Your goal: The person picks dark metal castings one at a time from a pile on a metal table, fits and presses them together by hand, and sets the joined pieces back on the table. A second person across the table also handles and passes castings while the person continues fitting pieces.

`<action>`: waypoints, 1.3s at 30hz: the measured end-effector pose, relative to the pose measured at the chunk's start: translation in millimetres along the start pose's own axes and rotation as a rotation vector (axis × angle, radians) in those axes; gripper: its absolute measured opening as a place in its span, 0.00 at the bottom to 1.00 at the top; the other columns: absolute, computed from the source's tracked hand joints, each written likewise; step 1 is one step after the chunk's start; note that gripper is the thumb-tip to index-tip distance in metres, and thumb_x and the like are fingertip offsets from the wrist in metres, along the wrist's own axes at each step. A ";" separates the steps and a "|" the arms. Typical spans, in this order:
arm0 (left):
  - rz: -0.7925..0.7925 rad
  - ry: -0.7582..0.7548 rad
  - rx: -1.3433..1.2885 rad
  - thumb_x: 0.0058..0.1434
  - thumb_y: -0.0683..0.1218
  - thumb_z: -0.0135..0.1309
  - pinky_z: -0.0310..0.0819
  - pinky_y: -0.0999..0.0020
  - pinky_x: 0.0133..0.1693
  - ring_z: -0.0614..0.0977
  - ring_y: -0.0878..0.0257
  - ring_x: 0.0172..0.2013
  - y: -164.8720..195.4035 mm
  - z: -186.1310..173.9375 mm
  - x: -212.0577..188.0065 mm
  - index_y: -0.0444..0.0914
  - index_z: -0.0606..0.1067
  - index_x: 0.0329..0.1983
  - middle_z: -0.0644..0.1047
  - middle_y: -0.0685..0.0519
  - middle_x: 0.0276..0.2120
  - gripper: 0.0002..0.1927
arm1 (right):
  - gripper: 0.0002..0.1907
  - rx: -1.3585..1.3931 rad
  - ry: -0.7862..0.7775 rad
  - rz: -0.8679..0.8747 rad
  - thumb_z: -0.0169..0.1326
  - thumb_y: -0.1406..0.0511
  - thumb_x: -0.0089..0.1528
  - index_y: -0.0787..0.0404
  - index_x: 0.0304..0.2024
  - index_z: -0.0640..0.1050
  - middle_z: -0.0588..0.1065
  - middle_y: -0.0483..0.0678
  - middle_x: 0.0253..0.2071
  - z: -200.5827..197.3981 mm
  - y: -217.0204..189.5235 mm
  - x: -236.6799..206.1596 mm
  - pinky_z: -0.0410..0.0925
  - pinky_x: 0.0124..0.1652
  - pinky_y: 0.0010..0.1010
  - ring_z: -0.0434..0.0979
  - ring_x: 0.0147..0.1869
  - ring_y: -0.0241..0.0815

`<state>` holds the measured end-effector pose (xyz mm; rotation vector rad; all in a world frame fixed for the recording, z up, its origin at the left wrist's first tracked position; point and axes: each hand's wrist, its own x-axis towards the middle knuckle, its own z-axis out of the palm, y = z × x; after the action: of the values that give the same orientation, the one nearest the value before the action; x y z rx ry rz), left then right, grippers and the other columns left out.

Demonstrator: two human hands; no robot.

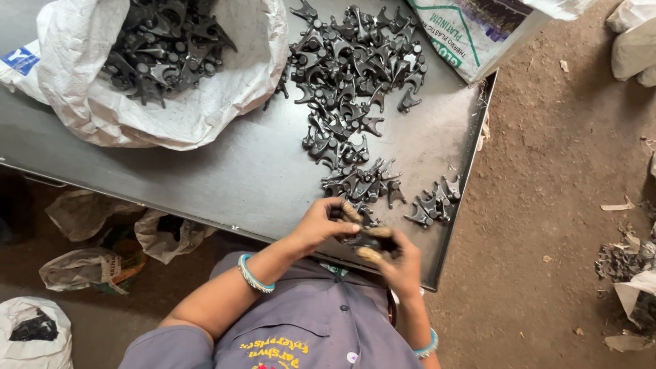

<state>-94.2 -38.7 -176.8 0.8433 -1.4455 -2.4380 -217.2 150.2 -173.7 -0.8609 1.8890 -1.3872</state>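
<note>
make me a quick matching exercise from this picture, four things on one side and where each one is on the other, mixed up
Things:
1. white woven sack
2. loose pile of dark metal parts
3. blue bangle
4. single dark part

Places:
A. on the left wrist
B. held between the left hand and right hand
C. spread over the middle of the metal table
D. lying open at the table's far left, full of parts

Pairs: 1-D, 2-C, 3-A, 4-B
</note>
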 end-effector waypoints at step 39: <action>0.265 0.297 0.961 0.43 0.40 0.73 0.79 0.48 0.47 0.81 0.35 0.44 71.1 12.2 34.4 0.48 0.69 0.62 0.64 0.36 0.59 0.41 | 0.11 1.094 0.280 0.393 0.55 0.64 0.66 0.64 0.47 0.78 0.80 0.51 0.41 -21.1 -0.3 56.7 0.74 0.38 0.31 0.81 0.40 0.43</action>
<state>-138.2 -80.5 -124.8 1.0025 -2.3986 -1.2750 -267.2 116.2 -174.4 0.2367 1.0569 -1.9673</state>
